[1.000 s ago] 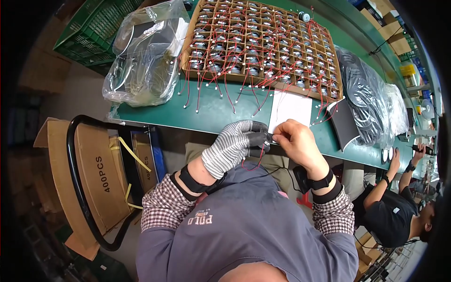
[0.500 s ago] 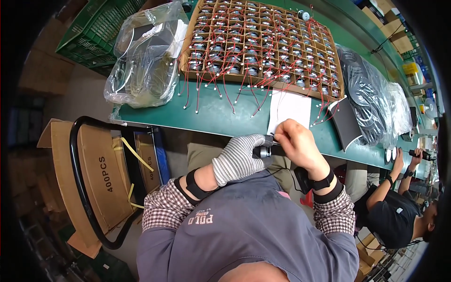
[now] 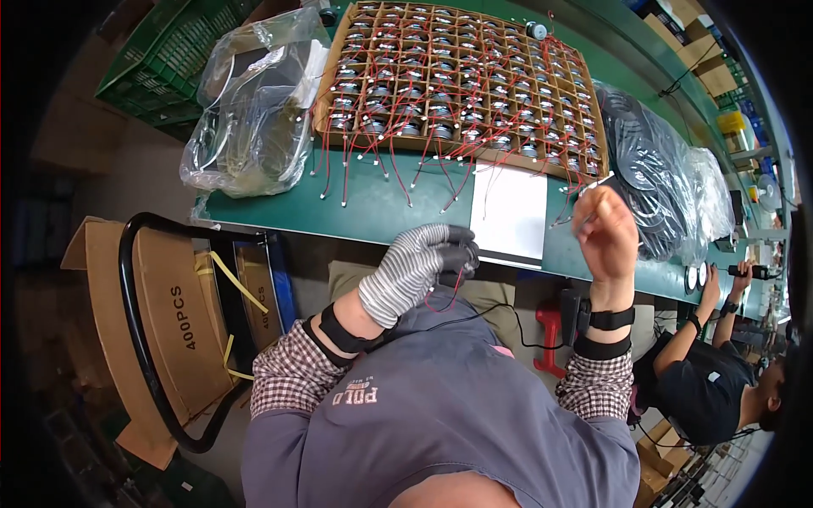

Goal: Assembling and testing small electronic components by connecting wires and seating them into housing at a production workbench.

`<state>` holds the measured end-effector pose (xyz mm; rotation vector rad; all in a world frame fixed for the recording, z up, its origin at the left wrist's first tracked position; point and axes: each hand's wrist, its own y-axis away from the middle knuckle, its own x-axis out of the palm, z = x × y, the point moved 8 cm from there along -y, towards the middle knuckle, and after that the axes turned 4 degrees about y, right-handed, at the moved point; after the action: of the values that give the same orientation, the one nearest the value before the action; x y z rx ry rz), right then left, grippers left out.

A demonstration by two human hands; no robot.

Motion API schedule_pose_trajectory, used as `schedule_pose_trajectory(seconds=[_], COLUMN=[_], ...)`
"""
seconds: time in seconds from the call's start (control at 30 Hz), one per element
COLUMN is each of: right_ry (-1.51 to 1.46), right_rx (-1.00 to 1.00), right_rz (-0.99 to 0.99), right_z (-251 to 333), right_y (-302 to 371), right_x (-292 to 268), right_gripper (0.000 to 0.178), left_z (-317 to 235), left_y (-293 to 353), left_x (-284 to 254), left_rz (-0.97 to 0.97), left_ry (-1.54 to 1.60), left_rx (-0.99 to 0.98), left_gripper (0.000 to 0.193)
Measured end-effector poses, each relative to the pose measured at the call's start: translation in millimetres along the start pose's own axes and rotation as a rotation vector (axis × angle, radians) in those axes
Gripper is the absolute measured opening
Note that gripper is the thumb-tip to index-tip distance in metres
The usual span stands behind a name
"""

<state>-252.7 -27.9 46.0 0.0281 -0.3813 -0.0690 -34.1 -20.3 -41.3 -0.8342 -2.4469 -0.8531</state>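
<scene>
My left hand (image 3: 415, 269) wears a grey-and-white striped glove with black fingertips. Its fingers are curled round a small dark round part, mostly hidden, which looks like a speaker like those in the box. A thin red wire (image 3: 453, 296) hangs from it. Bare and raised, my right hand (image 3: 608, 233) is above the table's right part, beside a plastic bag of black rings (image 3: 648, 161). Motion blurs its fingers, so I cannot see whether they hold anything. A white sheet of paper (image 3: 508, 212) lies between the two hands on the green table (image 3: 356, 220).
Beyond my hands, a divided cardboard box (image 3: 334, 135) holds several rows of speakers with red wires trailing over its front. A single speaker (image 3: 536, 30) rests at its back. A clear plastic bag (image 3: 254, 127) lies left. At far right a co-worker's hands (image 3: 737, 288) are busy.
My hands have parted: the right has risen away to the right, the left has shifted slightly left with the part. A red wire now shows hanging below the left hand.
</scene>
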Motion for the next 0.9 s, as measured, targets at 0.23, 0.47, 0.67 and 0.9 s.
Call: schedule_pose_trajectory(seconds=[0.23, 0.47, 0.67, 0.9], right_ry=[0.501, 0.436, 0.413, 0.394], right_rx=[0.327, 0.377, 0.39, 0.421], right_rz=[0.363, 0.395, 0.403, 0.372], right_z=[-60, -77, -84, -88], right_y=[20, 16, 15, 14], right_x=[83, 96, 97, 97], right_gripper=[0.014, 0.014, 0.015, 0.013], left_z=[-9, -19, -11, -9], left_y=[6, 15, 16, 16], left_x=[4, 3, 0, -3], left_rz=[-0.002, -0.05, -0.028, -0.074], left_ry=[0.541, 0.267, 0.364, 0.38], left_rx=[-0.012, 0.129, 0.044, 0.007], left_gripper=[0.034, 0.026, 0.029, 0.025])
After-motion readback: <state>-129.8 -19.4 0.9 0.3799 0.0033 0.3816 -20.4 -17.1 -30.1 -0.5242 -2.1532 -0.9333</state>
